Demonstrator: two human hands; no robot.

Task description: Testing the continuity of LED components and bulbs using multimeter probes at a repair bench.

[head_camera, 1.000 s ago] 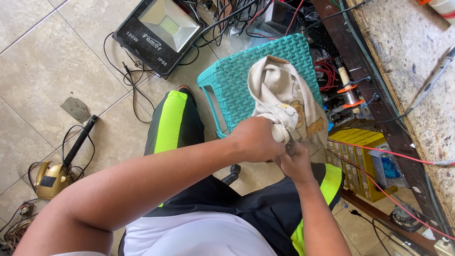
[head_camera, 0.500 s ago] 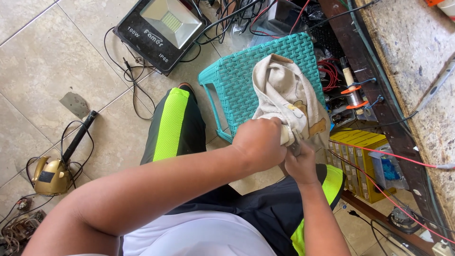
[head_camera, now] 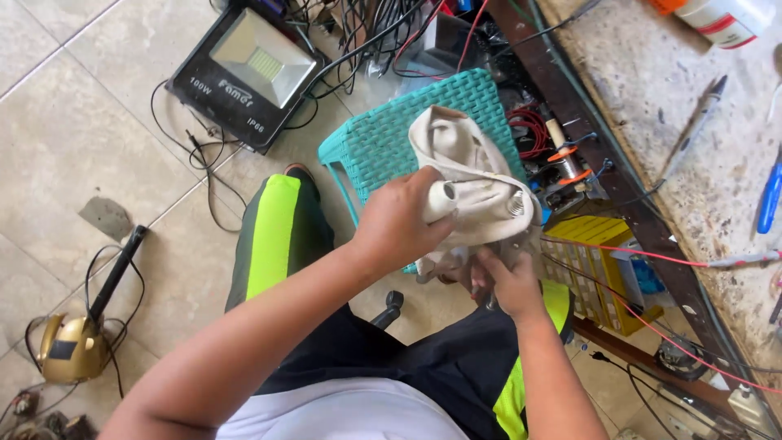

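My left hand (head_camera: pixel 401 220) grips a white lamp bulb (head_camera: pixel 442 199) by its body, and the bulb's metal screw base (head_camera: pixel 516 206) pokes out to the right. A beige cloth (head_camera: pixel 456 151) is draped over the bulb and hangs down. My right hand (head_camera: pixel 509 283) sits just below and holds the lower folds of the cloth. Both hands hover over my lap, in front of a teal woven plastic stool (head_camera: pixel 391 138).
A black flood lamp (head_camera: pixel 244 69) with cables lies on the tiled floor at the upper left. A gold tool (head_camera: pixel 61 349) with a black handle lies at the lower left. At the right stand a stained workbench (head_camera: pixel 700 163), a yellow parts box (head_camera: pixel 599 261) and red wires (head_camera: pixel 643 257).
My left hand has turned, so the white bulb and its screw base now show out of the cloth. My right hand has stayed under the cloth.
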